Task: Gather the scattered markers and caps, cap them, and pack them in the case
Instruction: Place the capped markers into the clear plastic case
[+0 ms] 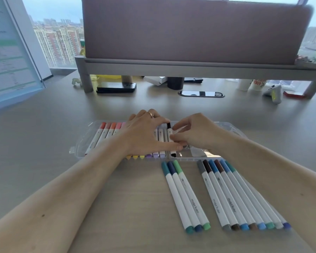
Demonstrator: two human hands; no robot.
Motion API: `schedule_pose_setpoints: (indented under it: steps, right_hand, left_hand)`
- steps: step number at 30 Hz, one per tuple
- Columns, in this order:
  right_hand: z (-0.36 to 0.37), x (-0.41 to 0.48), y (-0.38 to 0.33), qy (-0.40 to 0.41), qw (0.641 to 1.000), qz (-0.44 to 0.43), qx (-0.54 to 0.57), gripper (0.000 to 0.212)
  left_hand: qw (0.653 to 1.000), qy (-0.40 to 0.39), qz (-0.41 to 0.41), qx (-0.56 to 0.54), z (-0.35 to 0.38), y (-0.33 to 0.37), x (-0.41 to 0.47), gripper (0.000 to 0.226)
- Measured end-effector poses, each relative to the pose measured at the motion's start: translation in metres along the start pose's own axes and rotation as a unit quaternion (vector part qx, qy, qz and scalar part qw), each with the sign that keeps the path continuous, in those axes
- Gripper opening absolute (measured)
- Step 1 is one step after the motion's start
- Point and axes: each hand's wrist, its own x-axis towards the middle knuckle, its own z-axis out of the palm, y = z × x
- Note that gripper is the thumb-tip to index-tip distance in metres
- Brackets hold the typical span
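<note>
A clear plastic case (232, 129) lies open across the middle of the desk. Its left half holds a row of capped markers (106, 133), from red through yellow to purple. My left hand (144, 134) lies spread over that row, fingers and thumb straight. My right hand (193, 133) pinches a black marker (169, 132) that lies in the case just right of the purple ones. In front of the case three capped teal, navy and green markers (185, 196) lie side by side. Right of them lies a group of several capped grey, brown and blue markers (241, 196).
A grey monitor riser (190, 67) with a fabric panel stands behind the case. Under it are a black phone (116, 87), a dark cup (175, 83) and small items. A cable port (201, 94) sits in the desk. A screen (7, 52) stands at the left.
</note>
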Motion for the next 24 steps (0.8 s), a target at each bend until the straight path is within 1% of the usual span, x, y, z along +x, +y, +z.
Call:
schedule_pose_setpoints:
  steps: [6,10,14,15,18,19,21,24]
  right_hand:
    - [0.001,-0.002,0.000,0.015,0.999,-0.018,-0.027,0.028]
    - [-0.003,-0.009,-0.001,0.022,0.995,-0.061,-0.080,0.029]
    - [-0.023,-0.031,-0.002,0.051,0.983,-0.086,-0.152,0.014]
    - [-0.032,-0.037,-0.002,0.032,0.981,-0.074,-0.177,0.016]
    - [-0.053,-0.060,-0.003,-0.114,0.962,0.013,-0.248,0.027]
    - [-0.057,-0.067,-0.003,-0.150,0.953,0.037,-0.259,0.027]
    - [-0.059,-0.077,-0.005,-0.169,0.943,0.052,-0.281,0.026]
    - [-0.055,-0.082,-0.009,-0.150,0.936,0.038,-0.317,0.026]
  left_hand:
    - [1.000,-0.006,-0.002,-0.011,0.000,0.001,0.002,0.097]
    - [1.000,-0.012,-0.007,-0.015,0.001,-0.001,0.004,0.103]
    - [1.000,-0.006,-0.011,-0.014,0.005,-0.001,0.004,0.110]
    - [1.000,-0.002,-0.011,-0.014,0.005,-0.001,0.003,0.107]
    - [1.000,0.006,-0.007,-0.009,0.006,0.000,0.002,0.092]
    - [1.000,0.009,-0.006,-0.008,0.007,0.000,0.002,0.089]
    - [1.000,0.012,-0.006,-0.007,0.007,0.000,0.001,0.085]
    - [1.000,0.009,-0.006,0.003,0.007,0.002,0.002,0.082]
